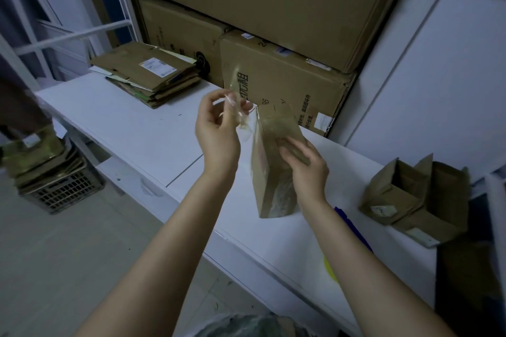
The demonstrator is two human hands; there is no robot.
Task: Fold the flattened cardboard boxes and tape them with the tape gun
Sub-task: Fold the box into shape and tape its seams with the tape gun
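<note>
A small brown cardboard box (pixel 271 180) stands on end on the white table (pixel 131 123), its upper face covered in shiny clear tape. My right hand (pixel 304 161) grips the box near its top, fingers curled over the taped face. My left hand (pixel 219 128) is raised beside the box and pinches a loose strip of clear tape (pixel 235 90) that rises from the box's top edge. A stack of flattened cardboard boxes (pixel 150 74) lies at the table's far left. A blue and yellow object (pixel 353 230), only partly visible, lies behind my right forearm.
Two folded boxes (pixel 410 200) with open flaps sit at the table's right. Large cartons (pixel 279 82) are stacked against the wall behind the table. A black crate with flattened cardboard (pixel 52 175) stands on the floor at left, beside a white metal rack (pixel 68 33).
</note>
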